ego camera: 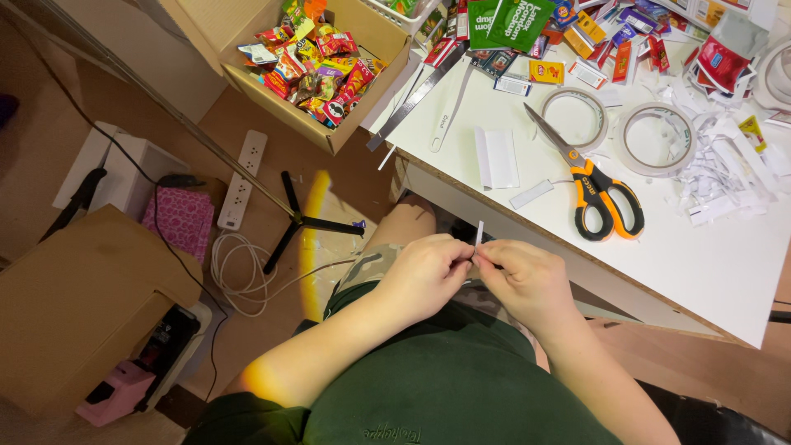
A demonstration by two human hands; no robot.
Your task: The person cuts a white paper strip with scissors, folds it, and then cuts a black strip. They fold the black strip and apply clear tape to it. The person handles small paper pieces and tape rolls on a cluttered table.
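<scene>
My left hand [424, 272] and my right hand [527, 280] meet over my lap, just below the white table's front edge [577, 272]. Both pinch a small narrow white paper strip [479, 234] that sticks up between the fingertips. On the table above them lie orange-and-black scissors [595, 188], a folded white paper piece [498, 156] and a short white strip [531, 194].
Two tape rolls [657, 138] and a heap of white paper scraps [725, 177] sit at the table's right. Small colourful packets [593, 41] cover the far edge. A cardboard box of sachets [317, 62], a power strip [243, 177], cables and boxes stand on the floor to the left.
</scene>
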